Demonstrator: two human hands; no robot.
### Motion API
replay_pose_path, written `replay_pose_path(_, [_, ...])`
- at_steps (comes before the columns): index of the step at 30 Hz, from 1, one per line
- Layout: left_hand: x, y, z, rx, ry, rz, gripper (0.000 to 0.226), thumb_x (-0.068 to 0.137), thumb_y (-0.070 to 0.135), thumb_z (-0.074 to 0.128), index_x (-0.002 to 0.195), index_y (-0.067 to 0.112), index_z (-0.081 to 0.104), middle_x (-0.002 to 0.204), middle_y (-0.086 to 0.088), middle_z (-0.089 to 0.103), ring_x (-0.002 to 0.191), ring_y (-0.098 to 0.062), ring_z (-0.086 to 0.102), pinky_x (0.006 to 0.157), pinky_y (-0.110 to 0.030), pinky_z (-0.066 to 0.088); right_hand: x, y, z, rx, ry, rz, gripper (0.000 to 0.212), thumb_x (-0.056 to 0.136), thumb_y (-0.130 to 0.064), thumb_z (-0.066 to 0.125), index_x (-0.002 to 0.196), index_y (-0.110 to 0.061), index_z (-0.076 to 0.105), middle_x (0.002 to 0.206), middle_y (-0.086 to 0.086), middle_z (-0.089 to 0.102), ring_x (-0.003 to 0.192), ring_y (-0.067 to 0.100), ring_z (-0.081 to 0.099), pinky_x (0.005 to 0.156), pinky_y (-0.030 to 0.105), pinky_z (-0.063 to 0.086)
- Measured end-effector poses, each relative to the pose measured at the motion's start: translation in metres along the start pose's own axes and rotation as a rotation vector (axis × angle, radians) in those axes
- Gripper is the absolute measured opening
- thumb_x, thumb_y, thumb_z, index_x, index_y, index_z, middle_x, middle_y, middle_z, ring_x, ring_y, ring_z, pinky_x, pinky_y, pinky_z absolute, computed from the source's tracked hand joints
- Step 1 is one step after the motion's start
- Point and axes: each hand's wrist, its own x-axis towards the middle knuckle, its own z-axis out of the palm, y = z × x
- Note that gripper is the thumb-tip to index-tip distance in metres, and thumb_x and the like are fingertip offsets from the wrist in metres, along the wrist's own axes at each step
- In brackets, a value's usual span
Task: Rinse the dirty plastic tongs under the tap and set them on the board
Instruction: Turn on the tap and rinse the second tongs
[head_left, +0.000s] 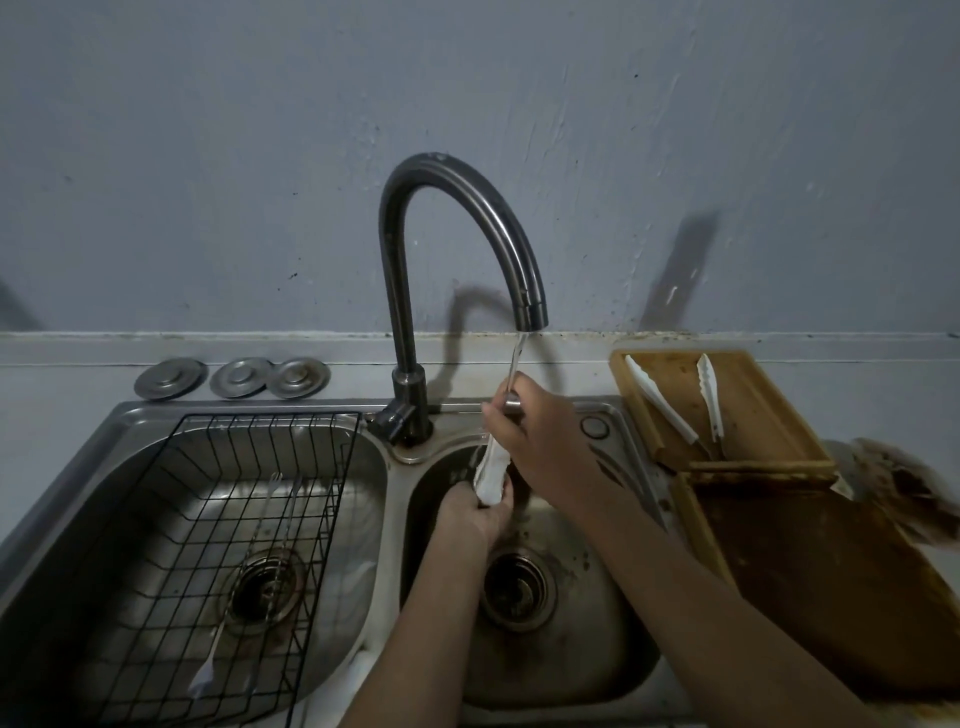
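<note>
White plastic tongs (492, 473) stand nearly upright over the right sink basin (571, 654). My left hand (475, 512) grips their lower end. My right hand (540, 436) is closed around their upper part, right under the thin stream of water (517, 358) falling from the dark curved tap (457, 218). Most of the tongs are hidden by my fingers. Another pair of white tongs (675, 400) lies spread open on the wooden board (753, 410) to the right of the sink.
The left basin holds a black wire rack (218, 545) with a long utensil (228, 623) lying in it. Three metal drain lids (234, 376) sit on the counter behind it. A second, stained wooden board (821, 582) lies in front of the first. Brown blurred debris (904, 483) is at the right edge.
</note>
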Motion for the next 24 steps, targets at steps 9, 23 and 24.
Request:
replay_pose_path(9, [-0.014,0.003,0.017,0.087,-0.015,0.022,0.027,0.096,0.007,0.034,0.077,0.001,0.052,0.076,-0.008,0.053,0.067,-0.018,0.051,0.064,-0.023,0.045,0.010,-0.004,0.000,-0.065,0.096,0.002,0.010,0.089,-0.011,0.053,0.086,-0.002,0.055,0.070,0.015,0.065,0.062,0.022,0.063,0.057,0.027,0.050])
replay_pose_path(23, [-0.026,0.016,0.020,0.362,0.121,0.406,0.025,0.098,0.008,0.026,0.079,0.010,0.043,0.073,-0.008,0.043,0.057,-0.019,0.048,0.043,-0.023,0.044,-0.010,0.007,-0.035,-1.036,-0.185,-0.029,0.058,0.080,-0.068,0.040,0.093,-0.016,0.062,0.093,0.004,0.066,0.092,0.023,0.057,0.090,0.038,0.036])
replay_pose_path(24, [-0.030,0.018,0.025,0.313,0.141,0.464,0.023,0.094,0.000,0.029,0.079,0.010,0.042,0.068,-0.007,0.041,0.044,-0.015,0.047,0.035,-0.015,0.039,-0.015,0.011,-0.033,-1.033,-0.185,-0.046,0.061,0.077,-0.070,0.041,0.095,-0.015,0.061,0.095,0.004,0.066,0.094,0.024,0.058,0.093,0.039,0.035])
